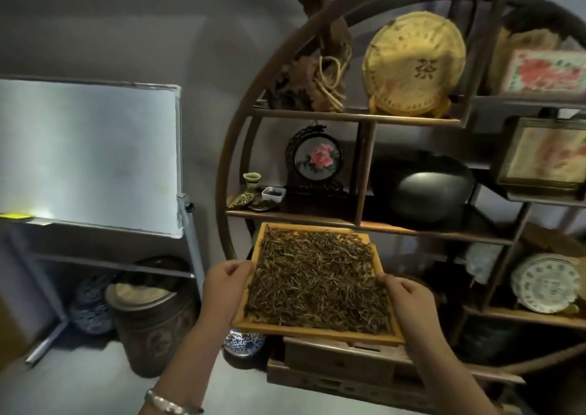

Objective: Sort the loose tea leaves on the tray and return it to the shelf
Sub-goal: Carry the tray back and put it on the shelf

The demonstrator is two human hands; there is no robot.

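A square yellow wooden tray (317, 332) is held in the air in front of the round wooden shelf (364, 222), its far edge just under a shelf board. Dark loose tea leaves (317, 281) cover its whole floor in a thick layer. My left hand (226, 287) grips the tray's left rim, fingers curled over the edge. On the opposite rim, my right hand (409, 300) grips the same way. A bracelet sits on my left wrist.
The shelf holds a wrapped yellow tea cake (415, 65), a framed flower ornament (317, 157), a black pot (425, 186), small dishes (260, 197) and a white tea cake (545, 283). A whiteboard (88, 154) on a stand is at left, with jars (149, 316) on the floor.
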